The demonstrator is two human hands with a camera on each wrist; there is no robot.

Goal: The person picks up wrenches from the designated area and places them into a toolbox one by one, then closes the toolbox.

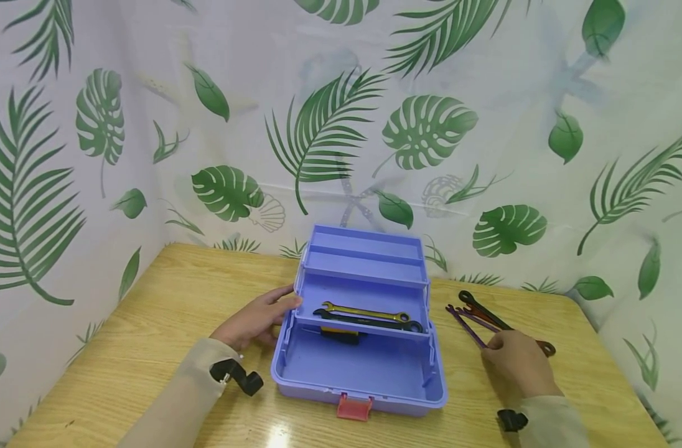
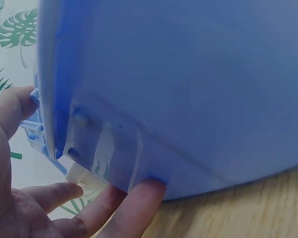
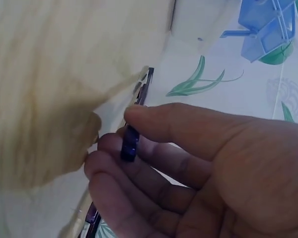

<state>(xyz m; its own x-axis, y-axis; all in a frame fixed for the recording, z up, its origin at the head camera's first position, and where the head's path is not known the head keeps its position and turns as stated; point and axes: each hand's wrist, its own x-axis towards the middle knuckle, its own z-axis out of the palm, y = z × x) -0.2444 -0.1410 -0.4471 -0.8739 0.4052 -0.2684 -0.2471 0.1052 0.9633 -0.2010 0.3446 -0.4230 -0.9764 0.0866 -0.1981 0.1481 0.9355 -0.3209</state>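
Note:
A blue-violet toolbox (image 1: 363, 367) stands with its lid and tray raised. My left hand (image 1: 259, 320) holds its left side near the back; in the left wrist view the thumb (image 2: 17, 109) lies at the hinge edge and the fingers (image 2: 139, 208) touch the outer wall. My right hand (image 1: 520, 361), right of the box, pinches a slim purple wrench (image 1: 467, 326) between thumb and fingers. The wrench's dark purple end (image 3: 130, 144) shows in the right wrist view. Beside that hand lie a black wrench (image 1: 486, 311) and other coloured wrenches, partly covered.
In the raised tray lie a gold wrench (image 1: 369, 311) and a black wrench (image 1: 369, 322). A yellow-and-black handled tool (image 1: 341, 336) is in the box below it. A red latch (image 1: 355, 407) hangs at the front. A leaf-patterned curtain (image 1: 341, 124) backs the wooden table (image 1: 206, 292).

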